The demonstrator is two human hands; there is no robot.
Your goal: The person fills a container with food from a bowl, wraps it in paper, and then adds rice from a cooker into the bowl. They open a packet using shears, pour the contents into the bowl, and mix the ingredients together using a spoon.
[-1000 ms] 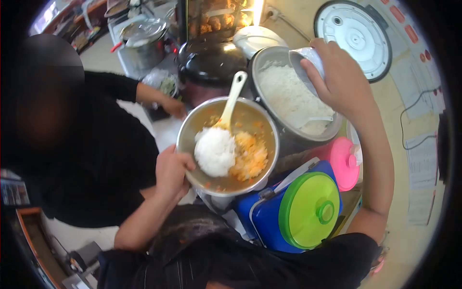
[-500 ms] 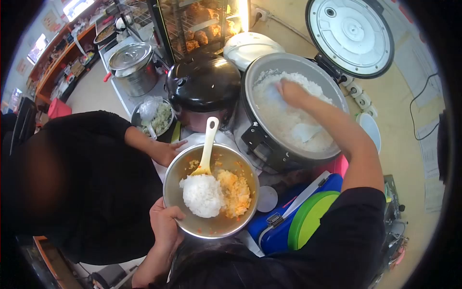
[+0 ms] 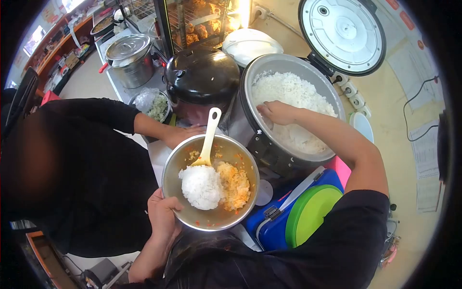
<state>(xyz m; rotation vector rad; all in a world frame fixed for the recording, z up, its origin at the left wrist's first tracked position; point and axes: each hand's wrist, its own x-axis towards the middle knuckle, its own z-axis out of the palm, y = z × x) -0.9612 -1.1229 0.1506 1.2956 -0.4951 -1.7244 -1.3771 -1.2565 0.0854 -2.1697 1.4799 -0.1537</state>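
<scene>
With thumb over the rim, my left hand [image 3: 163, 212] grips the steel bowl [image 3: 193, 216]. Inside it are a mound of white rice [image 3: 202, 188], orange-coloured rice [image 3: 234, 187] and a cream paddle [image 3: 210, 137] whose handle leans past the far rim. My right hand [image 3: 279, 113] is inside the open rice cooker [image 3: 250, 91], near its left wall, over the white rice [image 3: 293, 91]. Its fingers are curled down; what they hold, if anything, is hidden. A co-worker's hand [image 3: 185, 135] rests by the bowl's far left rim.
A closed black cooker [image 3: 202, 77] stands left of the open one, whose lid [image 3: 346, 29] is raised. A lidded steel pot [image 3: 130, 62] is farther left. A blue box [image 3: 269, 231] with a green lid [image 3: 313, 216] lies right of the bowl. The co-worker [image 3: 82, 178] stands at the left.
My right hand has moved down and left inside the cooker, toward its near left wall. The co-worker's hand has shifted up and right along the bowl. The view has shifted slightly.
</scene>
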